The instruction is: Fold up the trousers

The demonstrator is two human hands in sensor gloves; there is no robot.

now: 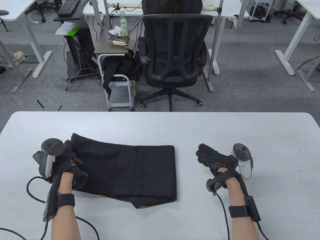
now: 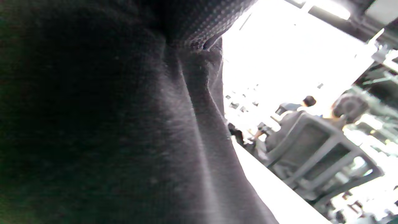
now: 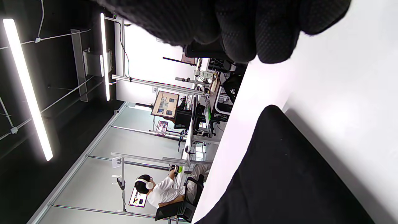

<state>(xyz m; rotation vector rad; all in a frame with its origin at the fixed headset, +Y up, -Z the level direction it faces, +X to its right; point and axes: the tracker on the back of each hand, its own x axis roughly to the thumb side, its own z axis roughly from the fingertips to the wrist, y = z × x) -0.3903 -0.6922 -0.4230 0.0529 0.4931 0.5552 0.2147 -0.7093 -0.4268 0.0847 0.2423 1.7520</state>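
Black trousers [image 1: 125, 172] lie folded into a rough rectangle on the white table [image 1: 160, 125], left of centre. My left hand [image 1: 73, 162] lies on their left end, where the cloth is bunched, and its fingers seem to grip a fold. In the left wrist view the dark cloth [image 2: 108, 124] fills most of the frame and a crease runs up to the gloved fingers [image 2: 199, 34]. My right hand [image 1: 202, 153] rests on the bare table to the right of the trousers, apart from them, holding nothing. In the right wrist view its fingers [image 3: 248, 31] hang above the trousers' edge [image 3: 279, 174].
Glove cables [image 1: 31, 190] loop on the table by my left forearm, and one runs along my right forearm [image 1: 226, 217]. Beyond the far table edge stand a black office chair [image 1: 175, 62] and a small cart [image 1: 117, 75].
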